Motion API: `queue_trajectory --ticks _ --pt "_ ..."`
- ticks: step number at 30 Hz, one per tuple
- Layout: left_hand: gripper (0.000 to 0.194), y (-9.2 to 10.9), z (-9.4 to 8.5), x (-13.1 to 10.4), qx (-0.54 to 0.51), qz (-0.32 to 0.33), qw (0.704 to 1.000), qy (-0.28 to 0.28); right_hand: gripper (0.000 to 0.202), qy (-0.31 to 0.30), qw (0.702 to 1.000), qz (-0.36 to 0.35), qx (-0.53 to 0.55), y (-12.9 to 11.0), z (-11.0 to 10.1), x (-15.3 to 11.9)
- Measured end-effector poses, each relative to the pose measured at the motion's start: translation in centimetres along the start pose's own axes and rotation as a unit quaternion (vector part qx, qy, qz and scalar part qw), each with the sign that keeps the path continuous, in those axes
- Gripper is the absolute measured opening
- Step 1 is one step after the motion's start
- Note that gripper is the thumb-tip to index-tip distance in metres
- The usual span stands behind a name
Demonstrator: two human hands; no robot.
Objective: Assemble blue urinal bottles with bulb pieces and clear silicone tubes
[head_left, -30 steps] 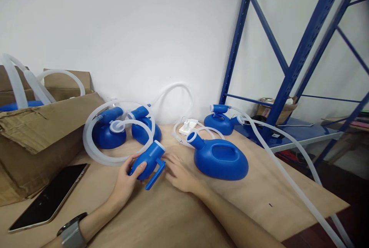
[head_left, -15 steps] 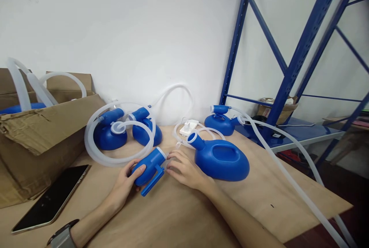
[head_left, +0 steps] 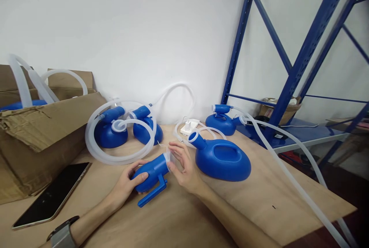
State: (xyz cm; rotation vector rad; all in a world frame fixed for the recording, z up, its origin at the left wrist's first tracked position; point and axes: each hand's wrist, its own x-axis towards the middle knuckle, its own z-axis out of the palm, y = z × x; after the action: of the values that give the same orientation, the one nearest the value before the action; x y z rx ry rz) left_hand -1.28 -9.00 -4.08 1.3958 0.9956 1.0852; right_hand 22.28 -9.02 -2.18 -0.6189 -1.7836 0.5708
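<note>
My left hand [head_left: 125, 182] is wrapped round a blue plastic urinal head [head_left: 154, 171], a rounded funnel-like piece with a bar-shaped handle pointing down to the left. At its white-rimmed mouth, the bent fingers of my right hand [head_left: 186, 171] pinch a clear, thin cap [head_left: 168, 156] with a fine strap rising from it. Whether the cap is seated or just touching the rim I cannot tell. Just right of my right hand stands a blue urinal bottle [head_left: 223, 161], its open spout tilted up to the left.
Behind sit other blue bottles [head_left: 111, 134] with coiled clear tubing [head_left: 95, 152]. A white plug adapter [head_left: 188, 126] lies near the wall. At left are a cardboard box [head_left: 57, 125] and a tablet [head_left: 53, 194]. A further bottle [head_left: 220, 125] trails hoses over the table's right edge beside blue shelving [head_left: 291, 75].
My right hand has turned more upright and brought the clear cap against the mouth of the urinal head. The head has tilted slightly and shifted a little down to the right.
</note>
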Motion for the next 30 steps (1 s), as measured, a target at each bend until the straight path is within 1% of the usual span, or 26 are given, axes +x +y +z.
queue_trajectory --ticks 1,3,5,6,9,13,16,19,22,26,28,30 --pt "0.064 0.0 -0.1 0.0 0.009 0.018 1.0 0.003 0.043 0.003 0.998 0.037 0.054 -0.1 0.3 0.0" --pt "0.059 -0.1 -0.2 -0.1 0.041 0.05 0.998 0.01 0.046 -0.009 0.983 0.111 0.147 0.0 0.9 -0.1" --pt "0.058 -0.2 -0.3 -0.3 0.086 0.073 0.994 0.013 0.048 -0.021 0.963 0.17 0.207 0.1 1.5 -0.3" --pt "0.058 -0.3 -0.3 -0.4 0.108 0.085 0.99 0.015 0.05 -0.019 0.955 0.189 0.229 0.3 1.8 -0.3" --pt "0.057 -0.5 -0.5 -0.6 0.144 0.116 0.983 0.025 0.059 -0.008 0.936 0.209 0.285 0.6 2.3 -0.3" --pt "0.054 -0.4 -0.3 -0.7 0.159 0.137 0.977 0.021 0.062 -0.01 0.92 0.219 0.326 0.4 2.1 0.1" --pt "0.052 -0.1 0.1 -0.7 0.177 0.155 0.972 0.016 0.065 -0.007 0.914 0.223 0.34 0.0 1.6 0.4" --pt "0.051 0.0 0.3 -0.8 0.22 0.182 0.958 0.023 0.064 -0.023 0.915 0.22 0.337 -0.3 1.3 0.4" --pt "0.051 -0.1 0.3 -1.0 0.29 0.247 0.924 0.045 0.063 -0.051 0.926 0.219 0.304 -0.2 1.0 0.2" --pt "0.053 -0.2 0.4 -1.3 0.352 0.379 0.852 0.079 0.066 -0.096 0.934 0.223 0.262 -0.3 0.4 0.1" --pt "0.055 -0.1 0.6 -1.4 0.371 0.425 0.821 0.089 0.068 -0.117 0.939 0.218 0.239 -0.8 0.0 0.2" --pt "0.056 0.0 0.8 -1.5 0.387 0.458 0.795 0.095 0.067 -0.139 0.948 0.202 0.202 -1.5 -0.4 0.4"
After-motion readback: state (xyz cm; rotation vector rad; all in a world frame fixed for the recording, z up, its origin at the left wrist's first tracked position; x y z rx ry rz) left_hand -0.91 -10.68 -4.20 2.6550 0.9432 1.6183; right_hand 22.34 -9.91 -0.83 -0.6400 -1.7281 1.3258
